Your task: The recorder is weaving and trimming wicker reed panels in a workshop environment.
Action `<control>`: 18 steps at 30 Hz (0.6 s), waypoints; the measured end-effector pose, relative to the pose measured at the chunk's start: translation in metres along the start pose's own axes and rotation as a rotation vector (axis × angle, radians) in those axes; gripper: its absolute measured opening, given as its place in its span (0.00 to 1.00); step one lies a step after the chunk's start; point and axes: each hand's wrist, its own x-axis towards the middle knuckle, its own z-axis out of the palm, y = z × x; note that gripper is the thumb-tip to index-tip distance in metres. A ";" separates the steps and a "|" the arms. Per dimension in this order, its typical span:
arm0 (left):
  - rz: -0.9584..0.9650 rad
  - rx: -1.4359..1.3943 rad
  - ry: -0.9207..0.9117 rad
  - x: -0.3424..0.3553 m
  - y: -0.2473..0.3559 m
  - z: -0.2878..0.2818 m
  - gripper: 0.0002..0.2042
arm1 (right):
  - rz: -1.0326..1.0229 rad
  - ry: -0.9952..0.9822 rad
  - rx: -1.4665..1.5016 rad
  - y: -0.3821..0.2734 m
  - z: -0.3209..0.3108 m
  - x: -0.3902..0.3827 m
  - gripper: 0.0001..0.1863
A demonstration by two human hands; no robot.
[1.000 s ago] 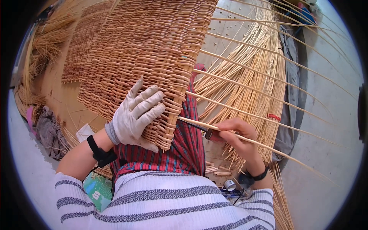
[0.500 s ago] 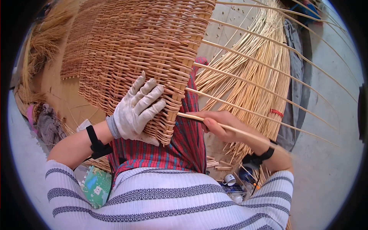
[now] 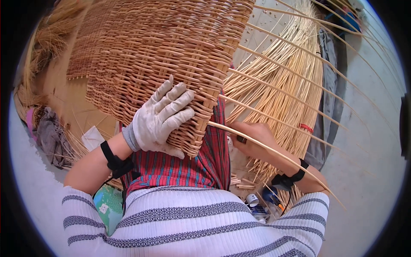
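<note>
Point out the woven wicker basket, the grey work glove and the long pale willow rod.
woven wicker basket point(image 3: 158, 55), head view, side wall.
grey work glove point(image 3: 156, 122), head view, back of hand.
long pale willow rod point(image 3: 274, 150), head view, mid-length.

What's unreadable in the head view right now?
- Right hand: its fingertips and grip are hidden behind the pale cane rod crossing it.
- Woven tan wicker basket: its top is cut off by the upper edge.
- Gloved left hand: its palm is pressed flat on the weave, unseen.
- Small items by the right wrist: too small to identify.
</note>
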 end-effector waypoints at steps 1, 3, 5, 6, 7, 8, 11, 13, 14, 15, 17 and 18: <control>-0.002 -0.006 0.030 0.001 -0.001 0.002 0.55 | -0.070 0.125 -0.182 0.003 0.000 0.001 0.15; 0.001 -0.020 0.047 0.004 -0.001 0.003 0.55 | -0.154 0.233 -0.437 0.016 -0.008 0.005 0.13; -0.007 -0.009 0.045 0.008 0.001 0.002 0.56 | -0.186 0.192 -0.335 0.020 -0.018 0.010 0.12; -0.002 -0.024 0.062 0.006 0.001 0.002 0.56 | -0.086 0.010 -0.143 0.007 -0.027 0.009 0.12; -0.009 -0.022 0.066 0.004 0.002 -0.001 0.56 | -0.091 0.004 -0.147 0.008 -0.029 0.007 0.12; -0.020 -0.013 0.047 0.002 0.002 -0.007 0.56 | -0.040 -0.175 0.031 0.014 -0.032 0.002 0.13; -0.007 -0.017 0.070 0.004 -0.008 0.005 0.55 | 0.077 -0.020 -0.378 0.087 -0.013 -0.048 0.21; -0.015 0.046 0.017 0.008 0.002 -0.002 0.54 | -0.022 0.109 -0.024 0.050 -0.016 -0.062 0.26; -0.022 0.050 0.017 0.009 0.002 -0.002 0.54 | 0.004 0.119 -0.005 0.030 -0.014 -0.062 0.26; -0.006 0.044 -0.001 0.008 0.002 -0.006 0.54 | 0.117 0.150 0.506 0.014 -0.019 -0.051 0.29; -0.049 0.083 -0.042 0.007 0.002 -0.007 0.58 | 0.224 0.189 1.019 -0.004 0.001 -0.041 0.32; -0.040 0.067 -0.010 0.007 0.002 -0.007 0.57 | 0.155 0.291 1.070 -0.012 0.030 -0.048 0.35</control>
